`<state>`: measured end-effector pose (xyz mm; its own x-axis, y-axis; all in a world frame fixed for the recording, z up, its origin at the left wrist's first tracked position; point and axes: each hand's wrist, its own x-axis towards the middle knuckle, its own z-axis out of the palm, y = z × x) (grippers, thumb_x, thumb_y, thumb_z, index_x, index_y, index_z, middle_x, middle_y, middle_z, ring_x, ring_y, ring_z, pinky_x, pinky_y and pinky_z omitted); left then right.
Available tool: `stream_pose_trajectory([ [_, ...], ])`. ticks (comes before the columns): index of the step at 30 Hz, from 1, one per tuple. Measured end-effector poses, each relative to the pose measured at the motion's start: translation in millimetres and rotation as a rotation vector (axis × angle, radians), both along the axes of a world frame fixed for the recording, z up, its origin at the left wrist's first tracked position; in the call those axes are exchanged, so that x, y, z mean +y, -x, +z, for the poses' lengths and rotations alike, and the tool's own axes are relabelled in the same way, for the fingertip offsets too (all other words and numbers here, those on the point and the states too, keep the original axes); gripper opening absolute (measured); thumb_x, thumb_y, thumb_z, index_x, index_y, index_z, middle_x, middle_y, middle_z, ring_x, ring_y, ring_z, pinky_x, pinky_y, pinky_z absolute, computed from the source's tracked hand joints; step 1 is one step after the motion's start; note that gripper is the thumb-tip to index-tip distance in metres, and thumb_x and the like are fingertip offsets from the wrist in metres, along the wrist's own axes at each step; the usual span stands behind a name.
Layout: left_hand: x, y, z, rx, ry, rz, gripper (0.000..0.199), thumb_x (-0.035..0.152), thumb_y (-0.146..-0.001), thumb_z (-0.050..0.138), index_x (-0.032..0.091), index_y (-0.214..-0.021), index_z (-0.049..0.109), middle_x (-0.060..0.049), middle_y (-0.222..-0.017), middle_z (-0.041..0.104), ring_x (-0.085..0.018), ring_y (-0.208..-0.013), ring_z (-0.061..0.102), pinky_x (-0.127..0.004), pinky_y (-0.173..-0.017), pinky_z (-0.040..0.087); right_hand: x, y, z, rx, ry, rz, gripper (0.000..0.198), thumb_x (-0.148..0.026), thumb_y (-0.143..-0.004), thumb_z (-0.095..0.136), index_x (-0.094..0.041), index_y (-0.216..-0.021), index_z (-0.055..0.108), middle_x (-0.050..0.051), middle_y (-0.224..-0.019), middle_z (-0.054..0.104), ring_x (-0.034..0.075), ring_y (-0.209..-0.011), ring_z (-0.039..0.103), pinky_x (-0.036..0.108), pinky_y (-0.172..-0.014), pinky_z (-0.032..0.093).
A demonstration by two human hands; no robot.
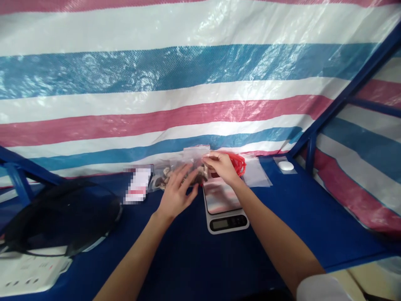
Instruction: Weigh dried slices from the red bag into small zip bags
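Observation:
Clear zip bags [196,153] holding brown and pale lumpy pieces [166,171] lie at the back of the blue table; the kind of pieces is hard to make out. My left hand [178,190] rests over the bags with its fingers spread, touching the plastic. With thumb and fingertips pinched together, my right hand [223,166] grips a zip bag near its upper edge. Below that hand is a digital kitchen scale [228,225] with a shiny top plate and a dark display panel. My right wrist and forearm cover part of the scale.
Behind the right hand lies a red net-like bundle [240,164], with a flat clear bag [258,173] beside it. Farther right is a white oval object [285,166]. A pixelated card-like thing [138,184], a black round item [94,196] and a white power strip [31,274] occupy the left.

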<state>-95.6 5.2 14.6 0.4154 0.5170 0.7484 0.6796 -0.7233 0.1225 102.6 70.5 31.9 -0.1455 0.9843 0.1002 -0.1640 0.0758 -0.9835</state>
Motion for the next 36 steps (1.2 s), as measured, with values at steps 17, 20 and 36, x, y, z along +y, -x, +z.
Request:
stream_pose_trajectory([
  [17, 30, 75, 5.6, 0.18, -0.032, 0.077, 0.044, 0.018, -0.098, 0.055, 0.023, -0.142, 0.056, -0.016, -0.134, 0.067, -0.032, -0.125, 0.063, -0.051, -0.105, 0.053, 27, 59, -2, -0.283, -0.131, 0.079, 0.023, -0.031, -0.087, 0.068, -0.019, -0.104, 0.076, 0.009, -0.102, 0.078, 0.025, -0.09, 0.076, 0.041, -0.081, 0.062],
  [20, 32, 95, 3.4, 0.205, 0.046, 0.131, 0.038, 0.021, -0.099, 0.054, 0.023, -0.136, 0.063, -0.015, -0.133, 0.068, -0.033, -0.125, 0.063, -0.053, -0.108, 0.051, 12, 61, -3, -0.664, -0.401, 0.002, 0.025, -0.029, -0.093, 0.061, -0.019, -0.112, 0.076, 0.01, -0.111, 0.078, 0.029, -0.106, 0.073, 0.045, -0.1, 0.054],
  [36, 34, 108, -10.5, 0.269, 0.196, 0.065, 0.041, 0.04, -0.098, 0.055, 0.019, -0.133, 0.063, -0.017, -0.133, 0.066, -0.034, -0.12, 0.064, -0.05, -0.103, 0.055, -10, 82, -62, -1.213, -0.809, 0.012, 0.044, -0.033, -0.102, 0.046, -0.011, -0.136, 0.064, 0.019, -0.144, 0.059, 0.034, -0.14, 0.048, 0.046, -0.118, 0.039],
])
